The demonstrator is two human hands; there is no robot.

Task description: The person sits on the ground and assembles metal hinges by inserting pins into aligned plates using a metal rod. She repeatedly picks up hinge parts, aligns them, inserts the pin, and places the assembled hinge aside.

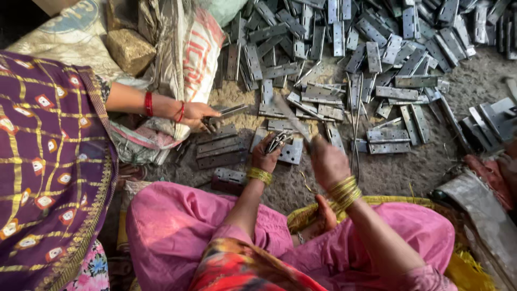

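- A co-worker's hand (196, 114) with red bangles grips a flat grey hinge leaf (232, 110) at far left.
- The left hand (265, 157) closes around a folded grey steel hinge (278, 141) above the dirt floor (409, 172); probably rigid, heavy, sharp-edged, best pinched by the flat leaves.
- The right hand (327, 161) clutches a blurred metal rod (293, 117).

Dusty grey dirt floor (458, 156), printed cloth sacks (183, 48) at the edge, dim flat light.
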